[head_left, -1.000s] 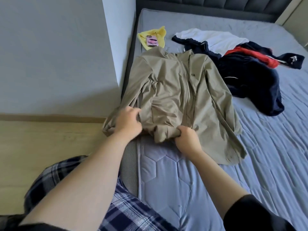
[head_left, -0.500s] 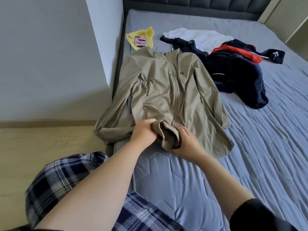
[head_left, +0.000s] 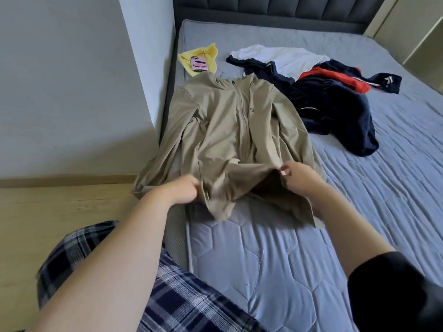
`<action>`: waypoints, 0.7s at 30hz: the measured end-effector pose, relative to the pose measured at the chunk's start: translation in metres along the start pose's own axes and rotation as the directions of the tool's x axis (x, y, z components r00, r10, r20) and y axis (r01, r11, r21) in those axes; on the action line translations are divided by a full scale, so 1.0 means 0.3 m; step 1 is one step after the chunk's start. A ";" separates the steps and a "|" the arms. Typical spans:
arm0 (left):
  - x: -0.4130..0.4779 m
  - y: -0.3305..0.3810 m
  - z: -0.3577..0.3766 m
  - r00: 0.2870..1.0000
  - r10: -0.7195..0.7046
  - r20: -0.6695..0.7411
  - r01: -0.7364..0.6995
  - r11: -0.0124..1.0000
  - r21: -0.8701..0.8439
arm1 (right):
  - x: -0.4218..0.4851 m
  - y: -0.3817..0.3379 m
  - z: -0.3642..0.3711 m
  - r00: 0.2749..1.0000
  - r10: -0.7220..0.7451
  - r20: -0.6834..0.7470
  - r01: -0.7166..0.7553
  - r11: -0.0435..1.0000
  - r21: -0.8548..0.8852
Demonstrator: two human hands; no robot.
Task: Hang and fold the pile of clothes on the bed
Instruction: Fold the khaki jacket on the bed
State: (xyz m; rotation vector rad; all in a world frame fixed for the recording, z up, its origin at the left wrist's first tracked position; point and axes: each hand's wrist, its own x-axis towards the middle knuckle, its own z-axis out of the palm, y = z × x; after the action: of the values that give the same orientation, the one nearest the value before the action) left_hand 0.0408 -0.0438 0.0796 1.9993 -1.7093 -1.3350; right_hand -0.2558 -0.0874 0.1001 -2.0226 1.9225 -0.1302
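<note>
A tan zip-front jacket lay front up, collar toward the headboard, along the left edge of a grey-blue quilted mattress, with one sleeve hanging over the side. The left hand gripped the jacket's lower hem in curled fingers. The right hand pinched the same hem further right, holding it lifted off the bed. Beyond the jacket lay a heap of navy, red and white clothes, and a pink-cased phone rested on a yellow cloth.

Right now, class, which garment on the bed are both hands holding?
The beige zip-front jacket: the left hand and right hand grip its lower hem. The white shirt, navy-and-red top and yellow cloth lie beyond it, unheld.
</note>
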 end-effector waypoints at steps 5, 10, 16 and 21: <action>-0.029 0.017 0.077 0.981 0.172 -0.093 -0.114 0.889 0.443 | -0.082 -0.016 0.153 0.991 -0.112 -0.080 0.125 0.975 0.185; -0.032 0.079 0.268 0.937 0.348 -0.040 -0.265 0.777 0.571 | -0.125 0.046 0.274 0.976 0.039 -0.215 0.004 0.980 0.199; -0.010 0.027 0.341 0.967 0.229 0.110 -0.231 0.611 0.757 | -0.119 0.190 0.252 0.893 0.448 -0.036 -0.445 0.893 0.075; -0.016 0.031 0.345 0.963 0.218 0.158 -0.251 0.507 0.825 | -0.107 0.256 0.109 0.818 0.318 0.479 -0.566 0.589 0.576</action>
State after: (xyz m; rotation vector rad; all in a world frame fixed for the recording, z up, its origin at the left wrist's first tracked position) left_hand -0.0396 -0.0021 0.0284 1.9560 -2.8981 -0.4078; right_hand -0.3213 -0.0513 0.0512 -0.9399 1.7272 -0.3183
